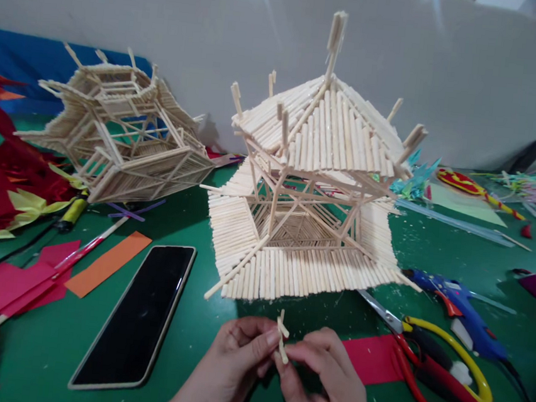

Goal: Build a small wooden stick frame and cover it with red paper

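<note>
From where I sit at the controls, I see the left hand (240,355) with thumb and forefinger pinched on some short stick pieces (282,344), which stand at an angle to each other. The right hand (329,384) meets it from the other side, its thumb and forefinger closed in around the lower end of the same pieces; its other fingers are curled. Both hands are low in my view, just above the green table (194,323).

Right behind them stands a tower model (348,130) of pale sticks, its slatted roof topped by an upright post, over a wide slatted skirt. Near the right hand I have a red paper strip (367,357), partly under the scissors (448,370), whose blades point toward the model; a blue glue gun (457,308) lies just beyond. To the left of the hands a phone (136,315) lies with its screen dark, beside an orange strip (109,265). Further back on the left I see a second stick model (156,177), tilted, near red and yellow paper (19,171).
</note>
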`<act>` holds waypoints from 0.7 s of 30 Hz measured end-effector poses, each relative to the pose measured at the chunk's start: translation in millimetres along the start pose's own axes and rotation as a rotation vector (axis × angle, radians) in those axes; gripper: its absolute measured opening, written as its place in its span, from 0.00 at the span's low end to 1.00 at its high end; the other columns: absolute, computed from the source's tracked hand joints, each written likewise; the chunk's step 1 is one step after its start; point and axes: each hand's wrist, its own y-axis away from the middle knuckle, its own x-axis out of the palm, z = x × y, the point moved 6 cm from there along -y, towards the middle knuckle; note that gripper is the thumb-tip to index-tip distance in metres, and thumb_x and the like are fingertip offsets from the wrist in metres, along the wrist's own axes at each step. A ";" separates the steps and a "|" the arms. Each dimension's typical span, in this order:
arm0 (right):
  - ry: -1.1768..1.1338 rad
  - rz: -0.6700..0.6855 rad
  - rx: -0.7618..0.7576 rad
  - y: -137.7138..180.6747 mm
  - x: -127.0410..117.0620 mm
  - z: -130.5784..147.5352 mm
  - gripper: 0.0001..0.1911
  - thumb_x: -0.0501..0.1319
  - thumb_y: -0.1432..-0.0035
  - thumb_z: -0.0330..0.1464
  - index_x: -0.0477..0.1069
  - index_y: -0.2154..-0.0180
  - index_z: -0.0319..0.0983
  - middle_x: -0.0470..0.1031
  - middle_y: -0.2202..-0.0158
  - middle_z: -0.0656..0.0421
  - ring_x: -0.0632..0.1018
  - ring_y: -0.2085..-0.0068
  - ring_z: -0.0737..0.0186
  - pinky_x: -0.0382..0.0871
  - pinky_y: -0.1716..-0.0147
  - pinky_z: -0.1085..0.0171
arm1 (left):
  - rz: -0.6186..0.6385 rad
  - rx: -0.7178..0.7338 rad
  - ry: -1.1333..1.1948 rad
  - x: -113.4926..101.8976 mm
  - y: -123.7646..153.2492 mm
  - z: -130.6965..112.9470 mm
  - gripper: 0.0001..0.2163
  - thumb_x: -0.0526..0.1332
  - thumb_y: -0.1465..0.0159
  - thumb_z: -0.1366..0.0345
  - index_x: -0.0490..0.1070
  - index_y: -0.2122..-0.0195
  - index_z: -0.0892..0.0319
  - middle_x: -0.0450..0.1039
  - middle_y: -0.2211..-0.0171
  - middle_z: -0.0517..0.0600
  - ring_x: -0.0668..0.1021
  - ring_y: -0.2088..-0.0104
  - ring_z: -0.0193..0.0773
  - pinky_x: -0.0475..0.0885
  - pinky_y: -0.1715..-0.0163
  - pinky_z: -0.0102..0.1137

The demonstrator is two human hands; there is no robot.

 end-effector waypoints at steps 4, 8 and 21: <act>0.002 0.002 -0.005 0.1 0.1 0.6 0.05 0.59 0.55 0.25 0.70 0.74 0.39 0.65 0.80 0.61 0.67 0.79 0.67 0.62 0.83 0.69 | 0.013 -0.007 0.017 -0.1 0.1 1.1 0.03 0.63 0.49 0.69 0.74 0.77 0.63 0.66 0.83 0.45 0.61 0.81 0.26 0.57 0.78 0.22; -0.019 0.005 -0.005 0.5 0.3 0.9 0.05 0.59 0.55 0.24 0.70 0.73 0.39 0.66 0.80 0.60 0.67 0.79 0.67 0.62 0.83 0.69 | 0.003 -0.010 0.056 -0.2 0.5 0.5 0.03 0.64 0.50 0.69 0.74 0.78 0.63 0.66 0.83 0.45 0.61 0.81 0.26 0.57 0.78 0.22; -0.058 0.039 -0.009 2.0 1.6 0.4 0.08 0.58 0.55 0.23 0.69 0.72 0.40 0.67 0.80 0.61 0.68 0.78 0.66 0.62 0.81 0.68 | -0.070 0.004 0.106 -1.1 2.6 0.4 0.04 0.67 0.55 0.69 0.74 0.79 0.63 0.69 0.84 0.46 0.63 0.84 0.24 0.57 0.81 0.21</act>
